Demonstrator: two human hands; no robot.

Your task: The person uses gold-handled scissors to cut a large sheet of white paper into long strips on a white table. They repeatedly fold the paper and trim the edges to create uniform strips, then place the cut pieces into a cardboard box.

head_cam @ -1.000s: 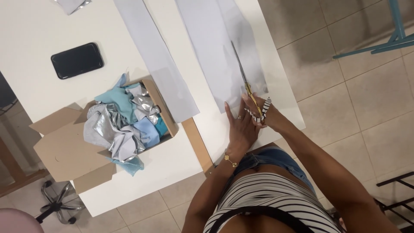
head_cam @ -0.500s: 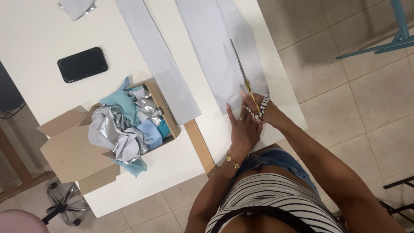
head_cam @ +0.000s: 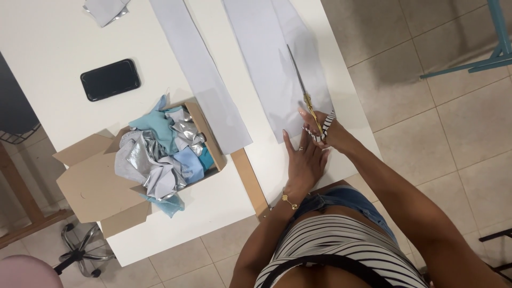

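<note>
Showing smooth, matt white on the worktop [head_cam: 48,48]. Lying flat and matt as pale grey cloth, the fabric panel [head_cam: 266,58]. Gleaming as polished metal, with gold-toned handles, the scissors [head_cam: 301,88]. Looking rough and matt brown, the cardboard box [head_cam: 90,186]. Glinting silvery among soft blue cloth, the scraps [head_cam: 160,154]. Shining glossy black, the phone [head_cam: 110,79].

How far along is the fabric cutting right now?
One long grey strip already lies apart on the white table, and scraps fill the cardboard box. In hand: the right hand works scissors into the wide grey fabric while the left hand presses it flat. Most of that piece remains uncut.
</note>
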